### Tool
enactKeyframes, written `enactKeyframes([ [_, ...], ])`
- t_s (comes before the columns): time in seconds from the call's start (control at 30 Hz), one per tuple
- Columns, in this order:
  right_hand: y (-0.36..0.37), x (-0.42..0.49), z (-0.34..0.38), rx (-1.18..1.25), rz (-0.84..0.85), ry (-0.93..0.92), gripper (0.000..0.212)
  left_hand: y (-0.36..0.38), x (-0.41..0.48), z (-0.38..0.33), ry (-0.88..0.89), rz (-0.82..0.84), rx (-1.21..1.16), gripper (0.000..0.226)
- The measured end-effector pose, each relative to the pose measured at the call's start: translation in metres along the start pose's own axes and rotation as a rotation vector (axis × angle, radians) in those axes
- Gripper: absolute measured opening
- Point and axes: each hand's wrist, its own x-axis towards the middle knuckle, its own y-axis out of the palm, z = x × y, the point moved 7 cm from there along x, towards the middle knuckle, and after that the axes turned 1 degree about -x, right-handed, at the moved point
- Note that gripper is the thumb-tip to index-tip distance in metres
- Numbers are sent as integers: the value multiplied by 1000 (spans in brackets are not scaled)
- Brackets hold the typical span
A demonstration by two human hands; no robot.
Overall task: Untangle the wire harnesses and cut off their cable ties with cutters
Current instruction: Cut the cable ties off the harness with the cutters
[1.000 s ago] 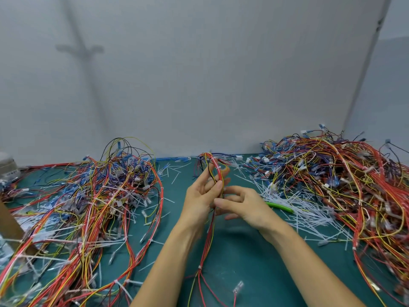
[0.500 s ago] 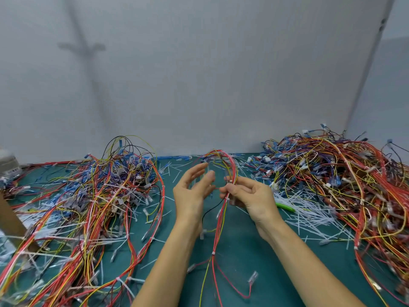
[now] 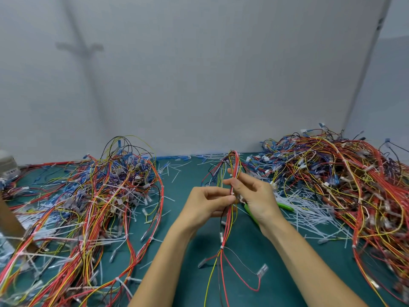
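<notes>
While both hands meet above the middle of the green mat (image 3: 243, 291), a single wire harness (image 3: 225, 229) stands nearly upright between them, made mostly of red wires with some yellow and black ones. The left hand (image 3: 208, 206) has its fingers curled and pinches the bundle between thumb and forefinger at a small white cable tie (image 3: 232, 194). The right hand (image 3: 254, 193) sits just above and beside it, its thumb and fingertips closed around the same bundle a little higher up. Above the hands the harness bends over in a narrow loop, with looser strands fanning toward the back of the mat. Below the hands it hangs down to a second white tie (image 3: 222, 247), where the wires splay apart across the mat and end in small clear connectors. A pair of cutters (image 3: 286, 206) with bright green handles lies on the mat under and just behind the right hand, partly hidden by it, and neither hand is touching it. One large tangled pile of harnesses (image 3: 99, 196) covers the left side of the mat, and another pile (image 3: 345, 180), redder and denser, fills the right side. A litter of cut white tie pieces (image 3: 314, 216) spreads between the cutters and the right pile, and more lie scattered toward the plain grey wall (image 3: 199, 74) at the back. A brown cardboard edge (image 3: 8, 218) shows at the far left.
</notes>
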Motion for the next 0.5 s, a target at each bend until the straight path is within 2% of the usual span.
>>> enactKeyframes([
  [0.1,6,-2,2,-25,38,-15,18,-1,1,-3,52,-43,-49,10],
  [0.2,8,-3,7,-47,41,-41,27,-7,2,-6,92,-123,-224,11],
  [0.33,2,-2,8,-203,-30,-38,31,-22,5,-6,118,-224,-420,15],
  [0.4,1,-3,7,-228,-29,1,27,-25,7,-6,134,-235,-505,16],
  [0.47,6,-5,0,-203,78,131,13,-26,7,-7,148,-240,-566,18],
  [0.5,12,-8,-6,-187,183,210,14,-26,7,-7,156,-243,-586,20],
])
